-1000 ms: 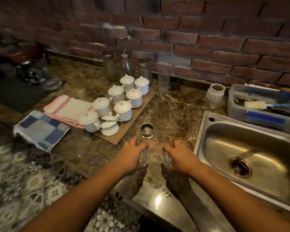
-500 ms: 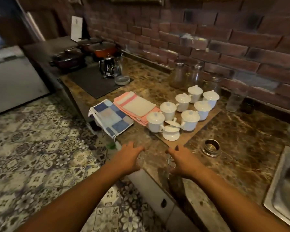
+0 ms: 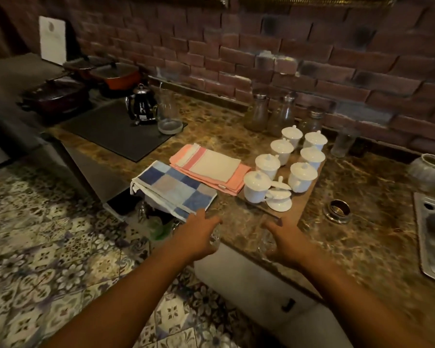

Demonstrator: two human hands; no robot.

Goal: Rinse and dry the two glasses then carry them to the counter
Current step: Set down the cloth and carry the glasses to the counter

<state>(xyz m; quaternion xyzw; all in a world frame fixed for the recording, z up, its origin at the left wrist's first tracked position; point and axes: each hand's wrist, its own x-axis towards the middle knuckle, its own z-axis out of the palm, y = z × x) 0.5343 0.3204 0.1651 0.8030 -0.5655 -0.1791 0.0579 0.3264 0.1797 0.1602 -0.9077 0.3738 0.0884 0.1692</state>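
Glasses sit one in each hand at the near edge of the marble surface (image 3: 362, 222): left hand (image 3: 197, 237) gripping one glass (image 3: 215, 238), right hand (image 3: 284, 243) clamped around the other glass (image 3: 264, 243), beside a checked blue towel (image 3: 173, 188).

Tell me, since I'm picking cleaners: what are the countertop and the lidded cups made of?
The countertop looks like polished brown marble or similar stone: mottled veining, glossy reflections. It could be an imitation. The lidded cups look like glazed white porcelain or ceramic: smooth, uniformly white, with soft highlights.
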